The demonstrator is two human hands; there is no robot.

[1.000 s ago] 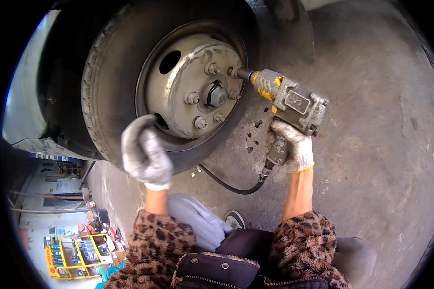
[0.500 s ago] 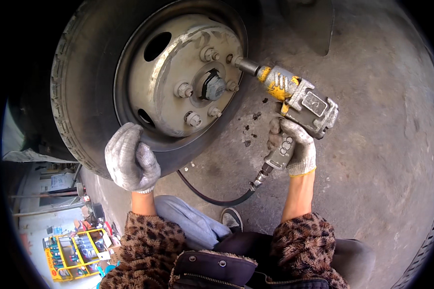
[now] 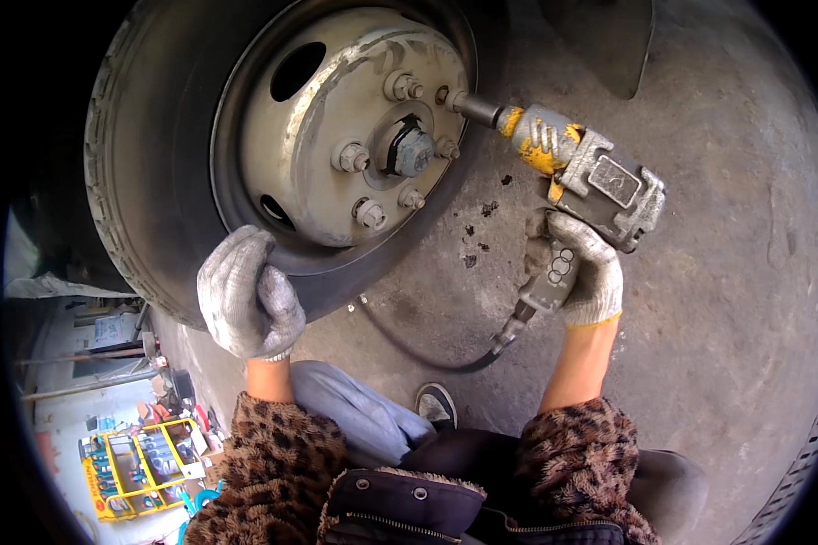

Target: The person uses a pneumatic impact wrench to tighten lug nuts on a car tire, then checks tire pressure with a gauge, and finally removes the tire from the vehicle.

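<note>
My gloved right hand (image 3: pixel 591 268) is wrapped round the handle of a worn grey and yellow impact wrench (image 3: pixel 568 168). The socket (image 3: pixel 475 109) on its front points at the right side of a steel wheel (image 3: pixel 314 173), close to a stud position (image 3: pixel 442 94). Something pale sits at the socket's mouth; whether it touches the wheel I cannot tell. Lug nuts (image 3: pixel 352 157) sit on several other studs around the hub cap (image 3: pixel 411 153). Near the tyre's lower edge, my gloved left hand (image 3: pixel 248 295) is curled closed, palm partly up; anything inside it is hidden.
A black air hose (image 3: pixel 404 350) runs from the wrench handle towards the tyre (image 3: pixel 150 173). Dark crumbs of dirt (image 3: pixel 489 209) lie on the concrete floor (image 3: pixel 700 300). At lower left stands a yellow rack (image 3: pixel 141 468) with bottles and tools. My shoe (image 3: pixel 436 404) is below the hose.
The impact wrench and my right hand have shifted right, drawing the socket slightly outward from the wheel. The hose has moved with them. My left hand stays nearly in place, still curled.
</note>
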